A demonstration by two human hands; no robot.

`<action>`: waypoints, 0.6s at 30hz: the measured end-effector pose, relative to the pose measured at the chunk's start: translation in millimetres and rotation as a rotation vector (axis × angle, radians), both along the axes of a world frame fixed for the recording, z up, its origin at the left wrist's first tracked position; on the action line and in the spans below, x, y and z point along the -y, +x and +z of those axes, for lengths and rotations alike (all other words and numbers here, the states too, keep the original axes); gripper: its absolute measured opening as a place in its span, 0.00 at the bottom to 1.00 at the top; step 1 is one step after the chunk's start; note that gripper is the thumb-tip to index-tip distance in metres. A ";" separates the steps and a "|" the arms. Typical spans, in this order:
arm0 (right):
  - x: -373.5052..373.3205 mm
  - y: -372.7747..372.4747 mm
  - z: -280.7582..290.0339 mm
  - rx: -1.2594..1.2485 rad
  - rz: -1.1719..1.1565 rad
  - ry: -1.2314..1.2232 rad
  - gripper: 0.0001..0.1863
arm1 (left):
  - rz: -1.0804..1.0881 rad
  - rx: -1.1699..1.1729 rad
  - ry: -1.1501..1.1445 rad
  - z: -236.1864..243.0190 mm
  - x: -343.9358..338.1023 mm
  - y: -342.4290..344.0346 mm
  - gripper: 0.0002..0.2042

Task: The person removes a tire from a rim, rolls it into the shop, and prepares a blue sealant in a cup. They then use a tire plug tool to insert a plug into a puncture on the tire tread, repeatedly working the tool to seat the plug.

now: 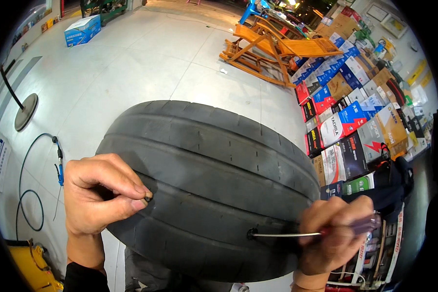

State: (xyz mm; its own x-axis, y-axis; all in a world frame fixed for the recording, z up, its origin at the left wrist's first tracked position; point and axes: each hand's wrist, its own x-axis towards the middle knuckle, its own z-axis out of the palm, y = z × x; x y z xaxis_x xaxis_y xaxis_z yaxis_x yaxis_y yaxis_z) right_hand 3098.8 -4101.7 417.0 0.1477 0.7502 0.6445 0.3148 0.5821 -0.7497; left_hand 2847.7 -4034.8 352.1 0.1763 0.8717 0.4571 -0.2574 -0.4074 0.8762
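Note:
A large dark tyre (209,160) fills the middle, its grooved tread facing me. My left hand (102,190) is at its left side, thumb and forefinger pinched on a small dark bit (149,198). My right hand (333,233), somewhat blurred, is closed on a dark red-handled tool (362,225) at the tyre's lower right. The tool's thin metal shaft (282,235) points left, its end at a dark, ragged spot (252,233) on the tread, where the tip itself is hard to make out.
Stacked boxes (345,126) line the right wall beside a wooden rocking chair (263,48). A blue box (82,31) sits at the back left, a round-based stand (27,112) and blue-fitted hose (59,165) at the left, a yellow object (27,265) at the lower left.

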 end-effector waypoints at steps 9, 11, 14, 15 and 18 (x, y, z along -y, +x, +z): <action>4.7 4.8 -5.6 0.043 0.010 -0.019 0.21 | -0.027 0.010 0.006 1.5 0.5 1.3 0.08; 11.8 -1.2 7.9 -0.094 -0.131 0.035 0.21 | -0.047 0.012 0.018 1.6 -2.5 3.2 0.08; 3.2 1.4 -4.8 0.013 -0.007 -0.008 0.19 | -0.029 -0.029 0.025 2.2 -1.1 -1.3 0.08; 3.7 -1.7 3.1 -0.012 -0.051 0.022 0.19 | -0.039 -0.021 0.009 2.4 -0.3 -1.3 0.08; 3.1 1.6 0.7 0.028 -0.032 0.038 0.19 | -0.044 0.008 0.011 0.7 -0.9 1.2 0.08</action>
